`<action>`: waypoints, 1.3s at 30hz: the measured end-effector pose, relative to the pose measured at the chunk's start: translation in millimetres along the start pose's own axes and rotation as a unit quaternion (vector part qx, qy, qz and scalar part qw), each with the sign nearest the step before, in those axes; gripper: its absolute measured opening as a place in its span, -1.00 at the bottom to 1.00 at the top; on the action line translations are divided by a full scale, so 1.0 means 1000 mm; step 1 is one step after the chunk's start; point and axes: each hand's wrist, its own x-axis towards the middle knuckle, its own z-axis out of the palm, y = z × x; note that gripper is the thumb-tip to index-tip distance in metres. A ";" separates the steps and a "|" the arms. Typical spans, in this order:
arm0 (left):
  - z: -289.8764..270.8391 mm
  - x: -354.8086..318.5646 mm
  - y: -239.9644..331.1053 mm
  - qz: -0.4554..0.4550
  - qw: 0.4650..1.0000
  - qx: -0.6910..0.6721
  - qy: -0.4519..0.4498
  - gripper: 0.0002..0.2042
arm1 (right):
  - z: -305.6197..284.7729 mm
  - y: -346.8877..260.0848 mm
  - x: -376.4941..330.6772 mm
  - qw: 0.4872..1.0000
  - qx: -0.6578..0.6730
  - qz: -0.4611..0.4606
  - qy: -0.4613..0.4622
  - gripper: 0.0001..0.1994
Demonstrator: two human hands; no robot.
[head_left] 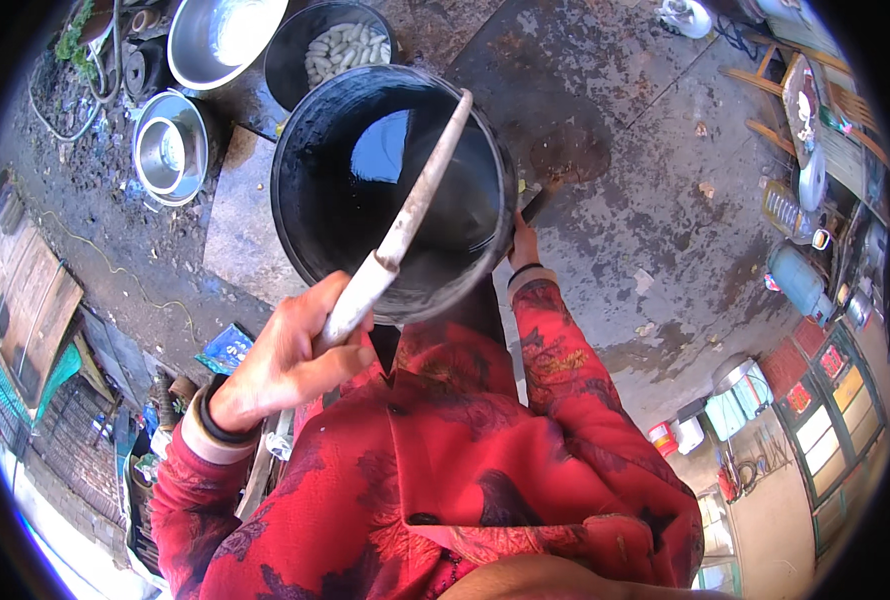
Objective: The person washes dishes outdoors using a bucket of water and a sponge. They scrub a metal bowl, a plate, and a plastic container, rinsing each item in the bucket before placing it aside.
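My left hand (300,350) is closed round the white tube grip on the handle of a large black bucket (305,175). The handle arches across the bucket's mouth. Inside the bucket is dark liquid (435,200) with a bright patch of reflected light. My right hand (524,243) is at the bucket's right side, where the bucket hides most of its fingers. A short dark piece (537,205) sticks out by that hand; I cannot make out what it is or whether the hand grips it.
Beyond the bucket is a black basin (283,50) of pale oblong pieces (348,48). Metal basins (197,80) stand at far left. Wet, stained concrete (625,150) lies to the right, with a wooden chair (760,80), a blue water jug (800,283) and a plastic bottle (785,210) along the edge.
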 end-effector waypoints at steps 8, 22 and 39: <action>-0.024 0.059 -0.022 0.099 0.988 0.121 0.019 -0.79 | -0.008 0.005 -0.050 0.995 0.044 0.066 0.063 -0.82; -0.055 0.112 -0.068 0.160 0.970 0.176 0.046 -0.70 | 0.002 0.010 -0.132 0.994 0.061 0.041 0.077 -0.72; -0.071 0.116 -0.075 0.116 0.980 0.160 -0.001 -0.65 | 0.011 0.004 -0.186 0.993 0.022 0.053 0.107 -0.74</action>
